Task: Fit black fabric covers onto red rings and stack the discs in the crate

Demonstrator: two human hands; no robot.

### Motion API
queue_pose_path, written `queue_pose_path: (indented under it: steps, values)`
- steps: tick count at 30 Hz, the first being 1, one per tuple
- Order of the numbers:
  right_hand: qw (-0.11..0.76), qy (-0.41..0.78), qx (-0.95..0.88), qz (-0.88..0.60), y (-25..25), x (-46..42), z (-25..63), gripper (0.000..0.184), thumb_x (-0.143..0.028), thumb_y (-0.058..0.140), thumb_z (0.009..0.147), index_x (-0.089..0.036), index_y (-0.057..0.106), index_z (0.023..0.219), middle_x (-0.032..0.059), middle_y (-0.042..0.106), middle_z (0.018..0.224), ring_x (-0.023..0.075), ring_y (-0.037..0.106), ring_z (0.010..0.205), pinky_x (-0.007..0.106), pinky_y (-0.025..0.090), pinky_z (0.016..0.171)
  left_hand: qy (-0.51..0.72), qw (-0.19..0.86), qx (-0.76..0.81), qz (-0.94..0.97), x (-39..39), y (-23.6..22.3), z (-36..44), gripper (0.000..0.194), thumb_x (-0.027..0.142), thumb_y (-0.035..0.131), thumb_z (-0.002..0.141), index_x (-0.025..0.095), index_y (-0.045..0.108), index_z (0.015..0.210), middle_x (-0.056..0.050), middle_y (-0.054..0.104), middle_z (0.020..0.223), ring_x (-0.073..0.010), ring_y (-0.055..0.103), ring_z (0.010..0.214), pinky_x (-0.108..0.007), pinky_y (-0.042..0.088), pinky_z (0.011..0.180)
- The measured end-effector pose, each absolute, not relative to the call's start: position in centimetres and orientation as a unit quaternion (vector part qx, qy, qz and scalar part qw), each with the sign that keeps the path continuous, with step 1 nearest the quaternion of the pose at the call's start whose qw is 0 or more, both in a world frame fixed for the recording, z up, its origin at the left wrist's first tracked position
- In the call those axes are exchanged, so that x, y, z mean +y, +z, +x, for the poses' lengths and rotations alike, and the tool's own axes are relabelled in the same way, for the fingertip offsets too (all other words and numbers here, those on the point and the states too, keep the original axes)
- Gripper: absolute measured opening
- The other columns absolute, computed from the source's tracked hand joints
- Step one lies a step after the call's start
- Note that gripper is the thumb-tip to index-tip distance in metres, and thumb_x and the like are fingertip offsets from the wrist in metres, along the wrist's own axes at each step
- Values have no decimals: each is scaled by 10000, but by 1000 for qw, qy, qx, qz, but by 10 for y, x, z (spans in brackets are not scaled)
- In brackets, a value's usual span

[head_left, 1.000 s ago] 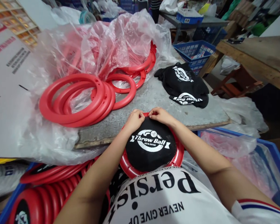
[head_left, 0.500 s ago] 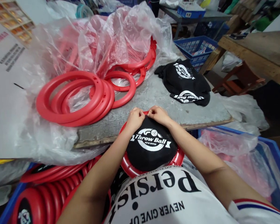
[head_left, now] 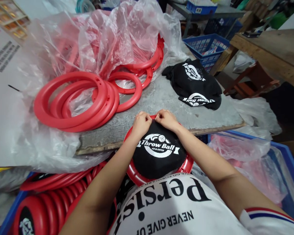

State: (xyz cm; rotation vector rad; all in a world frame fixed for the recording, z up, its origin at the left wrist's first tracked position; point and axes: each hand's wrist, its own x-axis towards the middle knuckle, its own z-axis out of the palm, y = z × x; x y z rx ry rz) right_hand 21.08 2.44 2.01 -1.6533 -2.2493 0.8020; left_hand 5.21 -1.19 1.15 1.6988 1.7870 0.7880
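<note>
A black fabric piece (head_left: 159, 166) printed with "Throw Ball" in white lies over a red plastic ring (head_left: 137, 174) leaning between my body and the table edge. My left hand (head_left: 142, 122) is closed at the far edge of the fabric, fingers pinching it against the ring's rim. Close beside it, my right hand (head_left: 164, 118) pinches the same edge, a small gap of red rim showing between the two hands. The fabric's lower part spreads across the ring's opening. My fingertips are partly hidden behind my knuckles.
Several loose red rings (head_left: 71, 99) lie on the grey table (head_left: 147, 107) at left, before a plastic bag (head_left: 122, 36) of more rings. A pile of black printed fabric (head_left: 194, 85) sits at right. Below are finished rings (head_left: 51, 205) at left and a blue crate (head_left: 287, 160) at right.
The view has shifted slightly. Both hands stay pinched on the fabric edge at the top of the ring, with hardly any visible movement.
</note>
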Motion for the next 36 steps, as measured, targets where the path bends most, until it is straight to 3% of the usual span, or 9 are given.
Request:
queue_pose_path:
  steps: [8, 19, 25, 29, 36]
  values:
    - [110, 269, -767, -572, 19, 24, 209, 150, -200, 542, 888, -196, 689, 859, 65, 701, 1042, 233, 582, 1001, 322, 433, 858, 284, 258, 673, 632, -11, 8, 55, 162, 107, 549, 822, 206, 604, 706, -56, 676, 1004, -204, 636, 1001, -341, 480, 982]
    - [149, 333, -722, -588, 19, 29, 213, 113, -200, 570, 876, -190, 683, 873, 11, 713, 899, 170, 604, 819, 272, 416, 737, 246, 286, 657, 653, -10, 16, 50, 139, 128, 555, 836, 196, 582, 717, -75, 652, 1034, -215, 615, 1075, -357, 455, 1037]
    - [154, 319, -760, -546, 15, 28, 216, 92, -203, 641, 810, -212, 722, 854, 12, 697, 977, 181, 595, 905, 282, 430, 828, 191, 248, 671, 672, -3, 20, 51, 147, 139, 559, 837, 196, 563, 702, -84, 634, 949, -228, 619, 983, -368, 481, 976]
    - [135, 286, -777, -544, 17, 26, 216, 106, -236, 618, 858, -209, 716, 828, 29, 682, 975, 194, 580, 908, 294, 426, 831, 179, 235, 680, 671, -4, 26, 43, 161, 190, 586, 846, 198, 566, 687, -91, 626, 909, -252, 616, 972, -385, 480, 971]
    - [132, 263, -778, -555, 17, 23, 215, 152, -261, 590, 903, -203, 717, 843, 50, 680, 968, 204, 564, 899, 305, 418, 838, 194, 153, 690, 680, -41, 30, 25, 187, 164, 461, 891, 184, 645, 917, -126, 645, 1052, -284, 574, 1087, -429, 441, 1029]
